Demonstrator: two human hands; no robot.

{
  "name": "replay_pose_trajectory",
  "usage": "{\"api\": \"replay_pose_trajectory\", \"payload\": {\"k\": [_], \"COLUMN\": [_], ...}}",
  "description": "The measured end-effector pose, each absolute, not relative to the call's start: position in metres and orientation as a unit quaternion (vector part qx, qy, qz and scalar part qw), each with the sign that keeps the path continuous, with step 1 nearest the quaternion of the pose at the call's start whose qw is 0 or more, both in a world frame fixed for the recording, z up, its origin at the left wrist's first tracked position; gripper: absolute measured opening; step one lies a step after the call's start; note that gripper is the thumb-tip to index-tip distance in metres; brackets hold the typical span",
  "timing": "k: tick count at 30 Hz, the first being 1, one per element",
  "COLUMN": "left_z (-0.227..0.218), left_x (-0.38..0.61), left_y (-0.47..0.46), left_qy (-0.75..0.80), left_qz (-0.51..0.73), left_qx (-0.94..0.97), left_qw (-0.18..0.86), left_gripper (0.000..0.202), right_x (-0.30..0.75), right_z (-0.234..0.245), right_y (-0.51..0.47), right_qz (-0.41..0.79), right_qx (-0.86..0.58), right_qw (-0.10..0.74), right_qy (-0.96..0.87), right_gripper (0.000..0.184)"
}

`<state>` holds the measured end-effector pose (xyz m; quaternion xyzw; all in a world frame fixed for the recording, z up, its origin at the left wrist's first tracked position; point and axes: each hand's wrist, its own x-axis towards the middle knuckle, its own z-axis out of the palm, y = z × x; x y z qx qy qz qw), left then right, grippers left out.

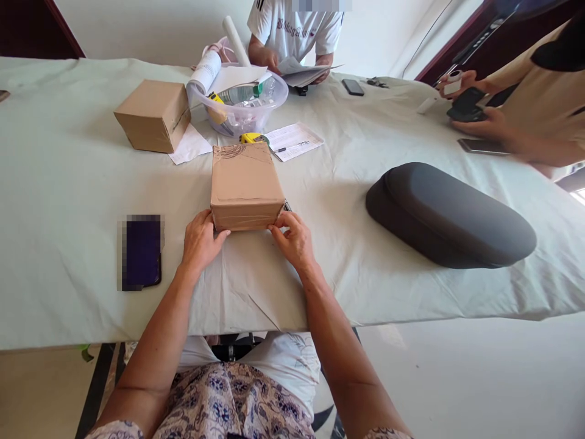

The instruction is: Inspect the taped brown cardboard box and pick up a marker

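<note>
A closed cardboard box rests on the cloth-covered table right in front of me, with dark scribbled lines on its far top edge. At its near left corner, my left hand grips it, thumb along the bottom of the front face and fingers round the side. My right hand pinches the lower right corner, its fingers bent. Part of a small dark item shows beside the box's right side, behind my right hand; its kind is unclear. Just beyond the box lies a yellow tape measure.
A second cardboard box and a filled plastic basin stand farther back. Left lies a phone; right, a grey hard case. A paper with a pen is behind. One person holds papers; another holds a dark device.
</note>
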<state>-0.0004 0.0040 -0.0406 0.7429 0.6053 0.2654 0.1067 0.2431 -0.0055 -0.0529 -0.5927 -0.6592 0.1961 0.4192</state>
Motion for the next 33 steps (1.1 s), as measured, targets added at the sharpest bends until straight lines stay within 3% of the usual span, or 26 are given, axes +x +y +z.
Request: {"api": "replay_pose_trajectory", "payload": {"k": [6, 11, 14, 22, 33], "left_z": [-0.035, -0.035, -0.036, -0.038, -0.037], "left_x": [0.017, 0.031, 0.039, 0.048, 0.040], "left_y": [-0.011, -0.026, -0.031, -0.037, -0.033], "left_qy": [0.570, 0.488, 0.479, 0.488, 0.453], "left_qz": [0.466, 0.584, 0.608, 0.626, 0.642], "left_qx": [0.662, 0.646, 0.631, 0.596, 0.607], "left_qw": [0.141, 0.050, 0.058, 0.124, 0.122], "left_gripper": [0.065, 0.076, 0.085, 0.089, 0.054], "right_x": [0.233, 0.221, 0.212, 0.199, 0.207], "right_z": [-0.045, -0.045, -0.043, -0.034, -0.038], "right_y": [-0.017, -0.031, -0.036, -0.039, -0.037], "right_qz": [0.084, 0.002, -0.002, -0.007, 0.072], "right_qx": [-0.511, -0.544, -0.542, -0.517, -0.486], "right_qw": [0.580, 0.604, 0.613, 0.629, 0.670], "right_qy": [-0.628, -0.583, -0.575, -0.580, -0.556], "right_gripper": [0.028, 0.069, 0.080, 0.062, 0.029]}}
